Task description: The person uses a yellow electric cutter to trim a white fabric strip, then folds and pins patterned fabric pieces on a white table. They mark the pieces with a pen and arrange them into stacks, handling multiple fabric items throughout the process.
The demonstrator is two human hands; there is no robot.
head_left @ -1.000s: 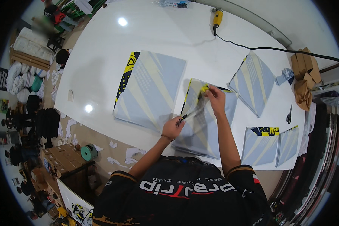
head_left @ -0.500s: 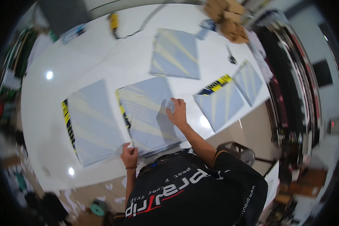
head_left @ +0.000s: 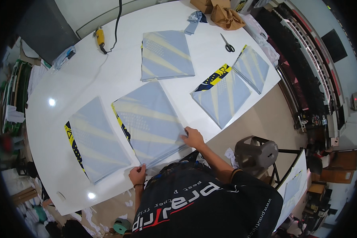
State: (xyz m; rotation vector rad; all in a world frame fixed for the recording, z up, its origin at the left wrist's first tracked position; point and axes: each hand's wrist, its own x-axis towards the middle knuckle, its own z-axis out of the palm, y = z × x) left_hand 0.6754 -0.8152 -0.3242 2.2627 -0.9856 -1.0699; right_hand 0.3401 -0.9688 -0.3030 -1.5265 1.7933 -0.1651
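In front of me lies a stack of folded pale blue-grey fabric pieces [head_left: 146,119], with faint yellow stripes and a navy-and-yellow left edge. My left hand [head_left: 137,175] pinches its near corner, fingers closed at the table's front edge. At the right corner, my right hand [head_left: 193,138] has its thumb and curled fingers closed on the fabric's edge. A similar fabric stack [head_left: 97,139] lies to the left, a gap apart. Farther off is another stack [head_left: 166,55], and two smaller fabric stacks [head_left: 222,97] [head_left: 253,67] lie to the right.
On the white table [head_left: 67,99] are a yellow corded power tool [head_left: 100,37] at the far left and black-handled scissors [head_left: 228,43] at the far right. Brown paper [head_left: 227,18] sits at the back. A grey stool [head_left: 258,152] stands right of me.
My right hand has come down and nearer, from hovering open over the fabric's right side to gripping its right corner. My left hand stays at the near corner. The whole view has shifted.
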